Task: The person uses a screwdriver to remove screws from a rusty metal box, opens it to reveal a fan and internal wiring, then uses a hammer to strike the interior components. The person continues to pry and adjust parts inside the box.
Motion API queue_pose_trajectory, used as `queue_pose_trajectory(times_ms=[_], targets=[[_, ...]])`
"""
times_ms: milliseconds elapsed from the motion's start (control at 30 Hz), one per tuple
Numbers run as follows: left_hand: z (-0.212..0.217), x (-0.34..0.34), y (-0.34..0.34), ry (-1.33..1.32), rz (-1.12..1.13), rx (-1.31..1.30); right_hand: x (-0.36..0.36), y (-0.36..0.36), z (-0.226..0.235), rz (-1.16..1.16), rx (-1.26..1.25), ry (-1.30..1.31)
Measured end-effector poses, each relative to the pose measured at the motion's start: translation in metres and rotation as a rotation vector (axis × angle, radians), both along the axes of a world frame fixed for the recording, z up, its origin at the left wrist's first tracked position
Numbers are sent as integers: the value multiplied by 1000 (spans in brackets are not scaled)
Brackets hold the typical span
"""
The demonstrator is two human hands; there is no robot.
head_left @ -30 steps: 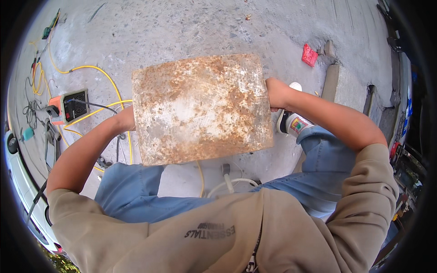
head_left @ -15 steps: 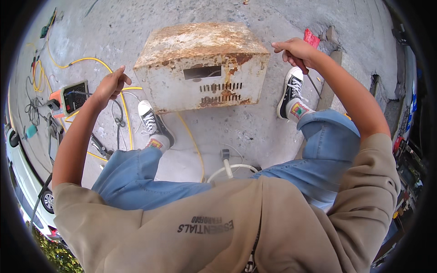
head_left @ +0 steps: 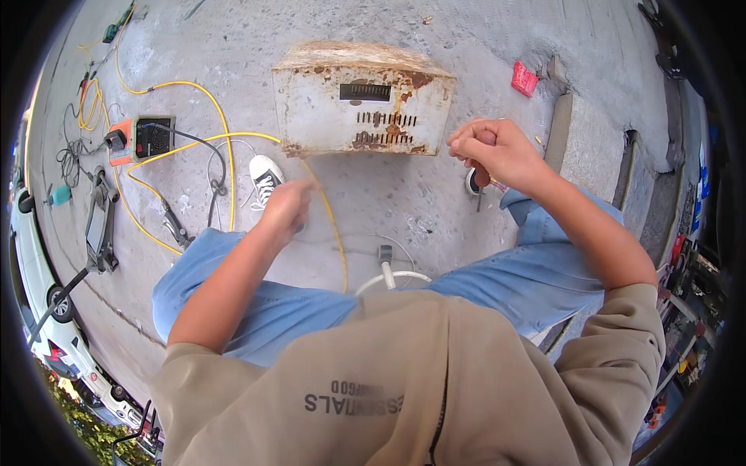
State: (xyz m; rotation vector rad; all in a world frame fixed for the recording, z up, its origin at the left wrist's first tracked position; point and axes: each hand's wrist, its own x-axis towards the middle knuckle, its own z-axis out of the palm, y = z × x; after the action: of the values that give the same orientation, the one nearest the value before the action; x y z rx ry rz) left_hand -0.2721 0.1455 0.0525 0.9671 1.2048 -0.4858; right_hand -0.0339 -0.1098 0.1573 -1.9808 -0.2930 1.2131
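Observation:
A rusty white metal casing with a rectangular opening and rows of vent slots stands on the concrete in front of me. Beside its lower right corner, my right hand is closed around a screwdriver; the handle is reddish brown and the shaft points down. My left hand is over my left shoe, slightly blurred, its fingers curled and nothing showing in them. Neither hand touches the casing.
An orange and black welding machine sits at the left, with a yellow cable looping across the ground. A black-handled clamp lies near my left knee. Concrete blocks and a red packet are at the right.
My left hand has swung from beside the welding machine inward and nearer to me, its fingers curling. My right hand has come lower with the screwdriver, which now points more steeply down. The view has shifted.

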Motion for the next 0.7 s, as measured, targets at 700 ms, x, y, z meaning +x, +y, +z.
queue_pose_trajectory(times_ms=[700], targets=[[-105,52,-84,-384,308,24,-118,36,-57,29,363,-711]])
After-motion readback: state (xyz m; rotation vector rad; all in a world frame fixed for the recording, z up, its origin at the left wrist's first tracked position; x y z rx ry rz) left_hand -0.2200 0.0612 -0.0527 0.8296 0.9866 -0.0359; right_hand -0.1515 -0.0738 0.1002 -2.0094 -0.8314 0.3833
